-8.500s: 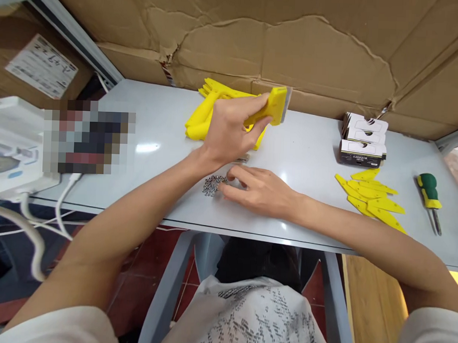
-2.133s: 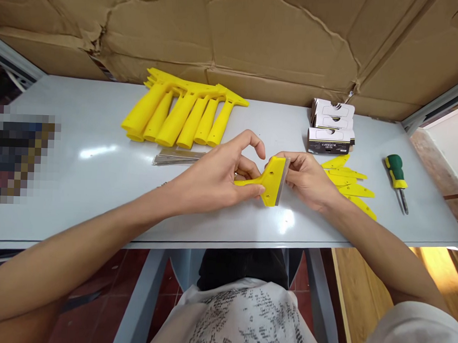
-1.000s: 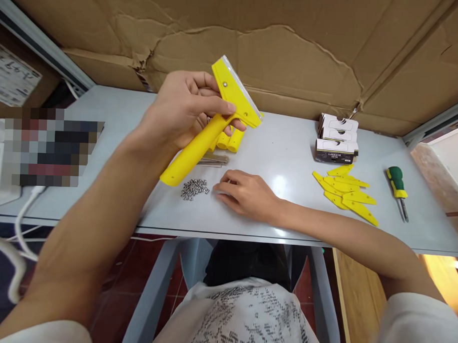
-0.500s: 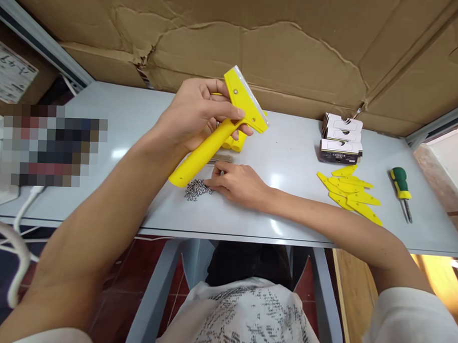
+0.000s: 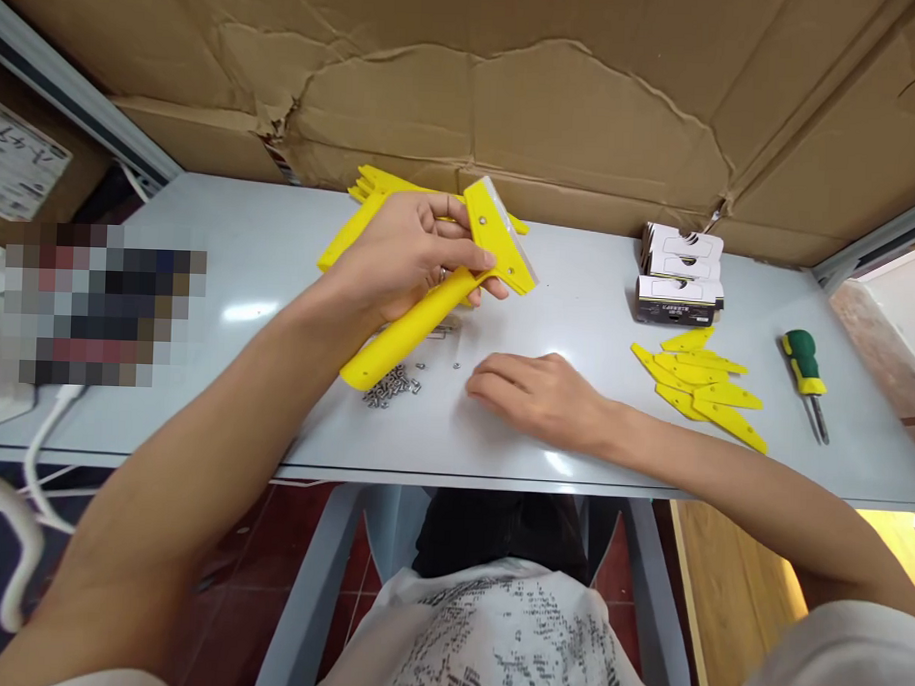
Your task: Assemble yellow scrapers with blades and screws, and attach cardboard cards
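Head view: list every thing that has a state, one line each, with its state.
Left hand: closed around the scraper.
Scraper: held above the table, blade end up, one screw in its head.
Right hand: palm down on the table, fingers near loose screws.
Screws: loose pile on the table.
Screwdriver: lying flat, untouched.
Yellow plates: lying in a loose pile.
Boxes: stacked, closed.
Handles: lying piled behind the left hand.

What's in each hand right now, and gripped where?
Left hand grips the yellow scraper at the neck, where handle meets head. Right hand rests on the table; holding anything cannot be told.
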The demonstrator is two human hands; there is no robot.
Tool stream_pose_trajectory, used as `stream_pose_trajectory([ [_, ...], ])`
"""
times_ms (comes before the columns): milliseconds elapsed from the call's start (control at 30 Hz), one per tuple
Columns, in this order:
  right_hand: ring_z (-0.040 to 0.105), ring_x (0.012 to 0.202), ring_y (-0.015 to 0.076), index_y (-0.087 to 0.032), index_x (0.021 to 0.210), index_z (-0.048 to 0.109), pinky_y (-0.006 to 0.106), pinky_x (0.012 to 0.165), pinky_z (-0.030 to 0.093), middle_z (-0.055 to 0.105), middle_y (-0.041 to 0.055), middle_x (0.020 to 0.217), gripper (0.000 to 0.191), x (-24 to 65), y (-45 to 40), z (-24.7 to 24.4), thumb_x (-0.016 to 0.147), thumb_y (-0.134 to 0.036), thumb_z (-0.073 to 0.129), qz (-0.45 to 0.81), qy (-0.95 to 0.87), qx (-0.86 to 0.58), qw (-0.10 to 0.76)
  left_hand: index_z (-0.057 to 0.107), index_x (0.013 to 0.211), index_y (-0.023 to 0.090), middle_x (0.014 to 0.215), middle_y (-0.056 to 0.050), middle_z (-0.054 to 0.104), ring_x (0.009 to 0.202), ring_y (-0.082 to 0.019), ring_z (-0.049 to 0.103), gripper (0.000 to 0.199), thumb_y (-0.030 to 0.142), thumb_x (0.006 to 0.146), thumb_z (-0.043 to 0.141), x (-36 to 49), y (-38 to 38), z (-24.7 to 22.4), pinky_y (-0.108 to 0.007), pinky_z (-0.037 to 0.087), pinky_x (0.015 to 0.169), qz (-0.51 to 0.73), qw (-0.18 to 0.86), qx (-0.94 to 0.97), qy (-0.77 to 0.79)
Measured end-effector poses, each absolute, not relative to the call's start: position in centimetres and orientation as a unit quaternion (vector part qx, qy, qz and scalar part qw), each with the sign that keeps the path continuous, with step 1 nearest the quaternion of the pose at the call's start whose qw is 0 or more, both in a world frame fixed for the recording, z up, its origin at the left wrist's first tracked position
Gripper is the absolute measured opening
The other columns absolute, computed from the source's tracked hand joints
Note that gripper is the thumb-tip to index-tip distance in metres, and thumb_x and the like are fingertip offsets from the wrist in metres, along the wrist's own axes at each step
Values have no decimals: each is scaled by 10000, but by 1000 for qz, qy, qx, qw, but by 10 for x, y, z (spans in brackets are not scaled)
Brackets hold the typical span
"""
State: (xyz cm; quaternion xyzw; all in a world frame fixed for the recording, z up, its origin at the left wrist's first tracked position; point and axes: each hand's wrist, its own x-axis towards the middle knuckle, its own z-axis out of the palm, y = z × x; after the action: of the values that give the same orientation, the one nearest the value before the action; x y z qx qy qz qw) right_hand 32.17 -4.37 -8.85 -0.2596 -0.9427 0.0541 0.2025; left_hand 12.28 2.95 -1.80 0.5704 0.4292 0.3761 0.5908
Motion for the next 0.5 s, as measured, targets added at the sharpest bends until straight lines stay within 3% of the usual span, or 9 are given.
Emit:
stream_pose_trajectory([
  [100,694,798,125,-211,1010,745,285,646,524,798,56,1020,149,363,-49,-68,1069,-248,615,178,-857,-302,378,546,871,217,759,8,753,739,-235,783,519,308,621,991,136,19,-22,-302,554,566,363,604,577,412],
  [233,648,643,127,-240,963,801,302,566,524,787,45,913,73,399,-44,-55,955,-312,807,259,-696,-427,516,521,853,211,857,-20,788,693,-224,802,483,265,674,967,159,-4,-31,-280,593,537,320,643,567,403],
  [333,645,635,130,-258,1000,847,310,567,531,795,45,914,107,402,-42,-59,932,-340,837,255,-697,-435,509,510,873,211,968,-62,814,715,-236,818,479,254,699,955,172,-20,-39,-277,608,534,293,685,542,390],
  [500,732,848,182,-288,992,865,352,758,596,814,41,970,126,394,-43,-68,996,-273,740,195,-793,-361,450,507,885,203,993,-82,814,685,-224,812,502,196,683,967,179,-32,-47,-265,608,545,273,714,515,388],
])
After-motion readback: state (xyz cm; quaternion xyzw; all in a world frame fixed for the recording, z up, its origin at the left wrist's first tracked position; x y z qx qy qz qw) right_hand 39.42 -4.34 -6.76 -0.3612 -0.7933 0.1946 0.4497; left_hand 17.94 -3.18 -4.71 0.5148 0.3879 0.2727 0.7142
